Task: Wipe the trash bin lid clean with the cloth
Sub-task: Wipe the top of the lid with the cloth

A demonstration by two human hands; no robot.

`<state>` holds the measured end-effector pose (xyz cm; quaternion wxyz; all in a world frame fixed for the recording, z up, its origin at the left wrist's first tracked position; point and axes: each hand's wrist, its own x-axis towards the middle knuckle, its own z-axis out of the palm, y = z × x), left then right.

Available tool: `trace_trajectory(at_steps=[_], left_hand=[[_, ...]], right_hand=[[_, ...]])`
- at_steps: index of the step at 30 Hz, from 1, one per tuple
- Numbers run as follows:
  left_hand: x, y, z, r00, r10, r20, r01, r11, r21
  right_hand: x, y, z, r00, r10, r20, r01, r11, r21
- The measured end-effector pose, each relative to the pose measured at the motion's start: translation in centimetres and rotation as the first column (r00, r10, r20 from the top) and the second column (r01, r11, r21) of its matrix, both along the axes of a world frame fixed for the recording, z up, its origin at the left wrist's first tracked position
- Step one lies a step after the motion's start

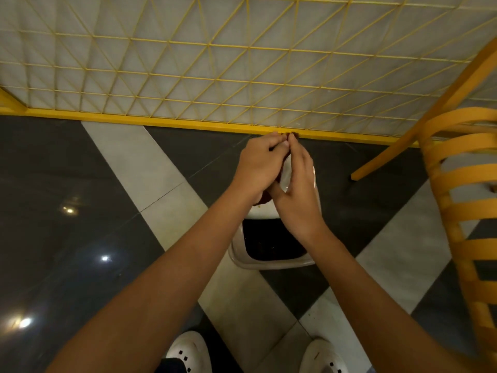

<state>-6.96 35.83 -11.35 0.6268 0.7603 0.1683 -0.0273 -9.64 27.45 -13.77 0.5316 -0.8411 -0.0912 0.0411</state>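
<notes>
A small white trash bin [271, 263] stands on the floor in front of my feet, its dark inside showing. Its white lid [286, 176] is tipped up at the far side, mostly hidden between my hands. My left hand [258, 168] is closed over a dark brown cloth [265, 198] and presses it against the lid's left face. Bits of the cloth poke out at the fingertips. My right hand [298, 189] holds the lid from the right, thumb on the front and fingers stretched up along its edge.
A yellow wire-mesh partition [242, 76] with a yellow base bar runs across just behind the bin. A yellow slatted chair [462, 200] stands close at the right, one leg on the floor near the bin. The floor has glossy dark and light tiles. My white shoes [188, 354] are at the bottom.
</notes>
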Motion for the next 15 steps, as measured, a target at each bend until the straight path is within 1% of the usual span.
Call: trace_trajectory(at_steps=[3,4,6,8,9,10,12,13,14,15], left_hand=[[-0.5,-0.1,0.4,0.999,-0.047,-0.01,0.046,0.996,-0.076],[-0.6,0.1,0.3,0.998,-0.062,-0.002,0.062,0.994,-0.086],[-0.6,0.4,0.0,0.995,-0.095,0.011,0.095,0.992,-0.079],[-0.7,0.9,-0.5,0.99,-0.135,0.038,0.137,0.989,-0.057],[-0.8,1.1,-0.7,0.989,-0.136,0.058,0.139,0.988,-0.07],[-0.8,1.3,-0.9,0.989,-0.121,0.085,0.13,0.985,-0.114],[-0.9,1.5,-1.0,0.989,-0.056,0.139,0.087,0.97,-0.225],[-1.1,1.6,-1.1,0.985,-0.019,0.17,0.059,0.97,-0.236],[-1.2,1.9,-1.4,0.98,0.009,0.199,0.026,0.984,-0.174],[-1.4,2.3,-1.9,0.974,0.01,0.225,0.001,0.999,-0.047]], right_hand=[[1.3,-0.2,-0.7,0.999,-0.002,-0.034,0.006,0.995,0.101],[1.9,-0.3,-1.0,0.997,-0.018,-0.071,0.027,0.992,0.126],[2.8,-0.4,-1.0,0.981,-0.048,-0.19,0.085,0.978,0.19],[3.4,-0.4,-0.6,0.949,-0.061,-0.308,0.16,0.938,0.307],[3.7,-0.4,-0.2,0.929,-0.057,-0.365,0.201,0.908,0.368],[3.9,-0.4,0.2,0.908,-0.046,-0.416,0.235,0.878,0.417],[4.0,-0.7,1.1,0.868,-0.011,-0.496,0.284,0.832,0.478],[3.8,-1.1,1.4,0.851,0.002,-0.524,0.303,0.814,0.495],[3.6,-1.5,1.8,0.838,0.006,-0.545,0.325,0.798,0.508],[3.1,-2.1,2.3,0.827,0.004,-0.562,0.35,0.78,0.52]])
